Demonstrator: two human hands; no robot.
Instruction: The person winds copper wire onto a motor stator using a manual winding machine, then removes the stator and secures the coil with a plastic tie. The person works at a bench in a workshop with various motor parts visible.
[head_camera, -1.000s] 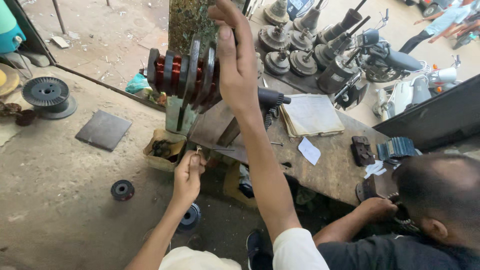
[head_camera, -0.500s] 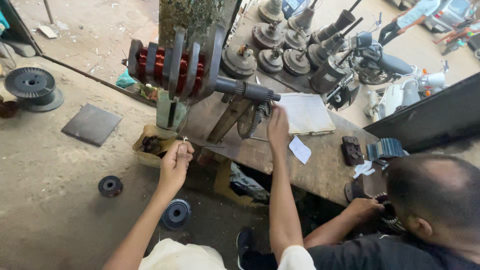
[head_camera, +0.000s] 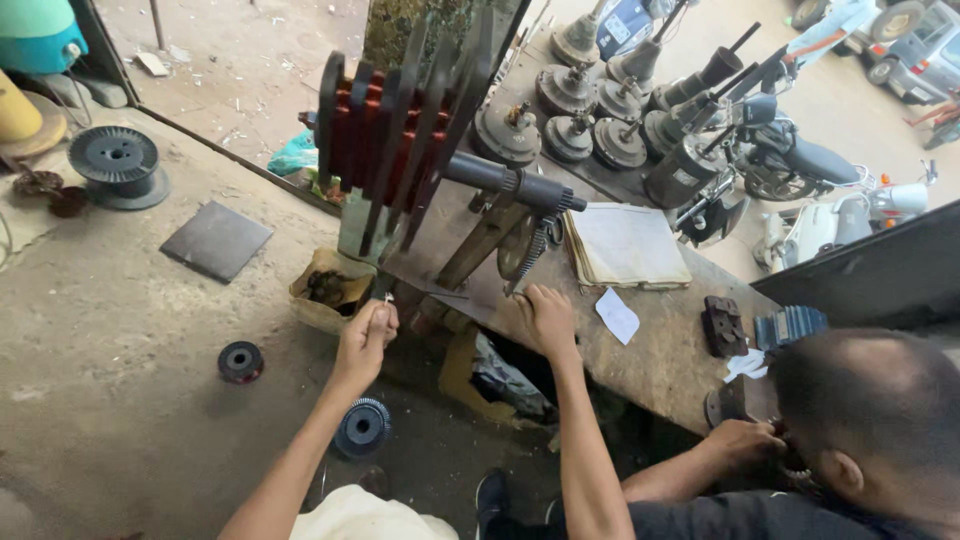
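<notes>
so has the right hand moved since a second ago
Yes. The right hand has come down from the top of the red coil former to the crank handle by the open notebook on the bench. The left hand stays low.

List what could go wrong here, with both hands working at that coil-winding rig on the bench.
1. The right hand grips the crank just under the geared shaft; fingers could get pinched there.
2. The left hand pinches something thin below the red winding former; the picture is too coarse to show a wire, but a taut strand could cut skin or snap.
3. Another person crouches close at the bench; a slipped part might hit them.
</notes>
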